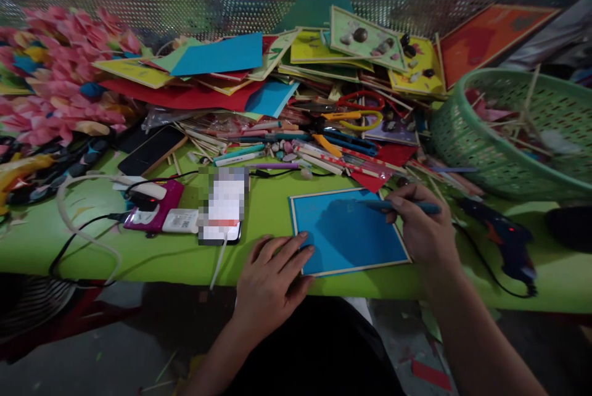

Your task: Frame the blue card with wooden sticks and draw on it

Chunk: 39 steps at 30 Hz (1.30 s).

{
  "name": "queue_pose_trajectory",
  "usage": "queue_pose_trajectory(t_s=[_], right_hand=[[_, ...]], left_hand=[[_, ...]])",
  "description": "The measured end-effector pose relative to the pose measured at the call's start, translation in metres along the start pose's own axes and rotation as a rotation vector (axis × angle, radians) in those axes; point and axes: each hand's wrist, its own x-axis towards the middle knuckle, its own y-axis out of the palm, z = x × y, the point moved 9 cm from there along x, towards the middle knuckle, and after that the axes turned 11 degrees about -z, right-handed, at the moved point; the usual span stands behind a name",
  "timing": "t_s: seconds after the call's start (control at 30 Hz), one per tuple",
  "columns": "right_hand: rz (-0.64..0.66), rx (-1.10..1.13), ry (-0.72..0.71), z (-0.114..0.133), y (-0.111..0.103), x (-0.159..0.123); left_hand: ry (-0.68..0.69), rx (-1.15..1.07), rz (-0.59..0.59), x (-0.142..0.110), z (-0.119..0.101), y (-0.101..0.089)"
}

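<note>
A blue card (346, 232) with a pale wooden frame lies flat on the green table (268, 211) in front of me. My left hand (272, 276) rests open, fingers flat, on the table's front edge, its fingertips touching the card's lower left corner. My right hand (419, 223) is closed around a teal pen (402, 205), held sideways over the card's upper right corner with its tip pointing left.
A green mesh basket (467, 137) stands at the right. A black glue gun (506, 239) lies beside my right hand. Piled cards, coloured paper (222, 57), scissors (356, 115) and pens fill the back. A phone (224, 205), chargers and cables lie at the left, near pink paper flowers (55, 75).
</note>
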Motion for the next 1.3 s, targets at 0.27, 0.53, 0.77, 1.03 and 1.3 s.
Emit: queue_pose_trajectory(t_s=[0.27,0.53,0.77,1.03,1.3], right_hand=[[-0.194,0.223,-0.004,0.017,-0.006,-0.002],[-0.225,0.19,-0.038,0.026,-0.008,-0.003],[-0.218,0.141,-0.056,0.028,-0.011,-0.002],[-0.272,0.195,-0.021,0.047,-0.021,-0.007],[0.124,0.083,0.156,0.022,0.058,-0.04]], left_hand=[[-0.01,-0.001,0.013,0.0,0.001,0.001],[0.003,0.007,-0.009,0.002,0.0,-0.001],[0.02,-0.004,-0.011,-0.001,0.001,0.0],[0.038,-0.054,-0.015,-0.005,0.002,-0.003],[-0.001,-0.059,0.008,-0.011,0.005,0.003]])
